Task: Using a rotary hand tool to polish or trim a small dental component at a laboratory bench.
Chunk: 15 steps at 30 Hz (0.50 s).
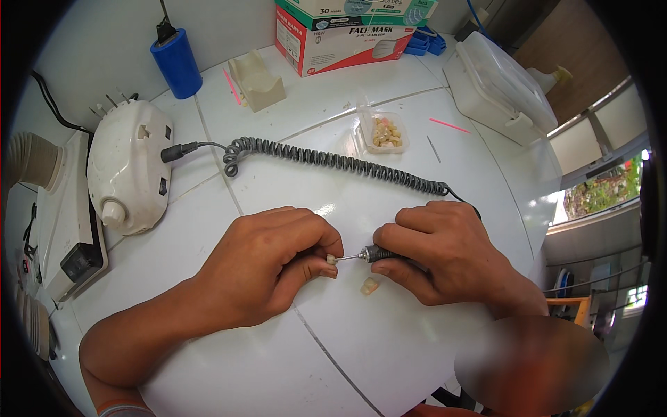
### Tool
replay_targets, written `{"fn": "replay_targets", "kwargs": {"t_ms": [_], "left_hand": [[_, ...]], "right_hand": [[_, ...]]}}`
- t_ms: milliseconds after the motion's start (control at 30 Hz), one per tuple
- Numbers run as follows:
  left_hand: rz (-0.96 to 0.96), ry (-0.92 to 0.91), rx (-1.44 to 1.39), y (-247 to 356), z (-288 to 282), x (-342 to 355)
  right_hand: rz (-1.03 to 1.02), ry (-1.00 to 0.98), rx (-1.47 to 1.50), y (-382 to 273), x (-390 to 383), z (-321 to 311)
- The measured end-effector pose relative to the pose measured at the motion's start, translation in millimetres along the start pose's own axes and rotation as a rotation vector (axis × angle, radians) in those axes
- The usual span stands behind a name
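Left hand [260, 263] pinches a rounded ivory piece [331, 259] while right hand [448, 254] clasps a ridged, metal-tipped handpiece [376, 254].

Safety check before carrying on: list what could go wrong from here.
The handpiece points its thin metal shank toward the left hand; a slip could nick it. The small pale piece pinched there might spin loose. The coiled cord runs close to the open container; a tug could perhaps spill its pieces.
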State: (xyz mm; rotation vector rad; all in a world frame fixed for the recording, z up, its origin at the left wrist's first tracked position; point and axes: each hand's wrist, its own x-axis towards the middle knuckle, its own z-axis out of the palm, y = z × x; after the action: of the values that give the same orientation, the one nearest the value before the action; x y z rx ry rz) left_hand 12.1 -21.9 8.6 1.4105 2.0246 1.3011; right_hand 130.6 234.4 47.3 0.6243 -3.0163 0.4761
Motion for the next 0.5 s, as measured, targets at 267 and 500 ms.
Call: {"fn": "replay_targets", "kwargs": {"t_ms": [267, 500], "left_hand": [[-0.013, -0.005, 0.011, 1.4, -1.4, -0.1], [-0.005, 0.0, 0.005, 1.7, -1.1, -0.5]], "right_hand": [[0.013, 0.005, -0.006, -0.7, 0.4, 1.2], [0.007, 0.001, -0.013, -0.4, -0.4, 1.0]]}}
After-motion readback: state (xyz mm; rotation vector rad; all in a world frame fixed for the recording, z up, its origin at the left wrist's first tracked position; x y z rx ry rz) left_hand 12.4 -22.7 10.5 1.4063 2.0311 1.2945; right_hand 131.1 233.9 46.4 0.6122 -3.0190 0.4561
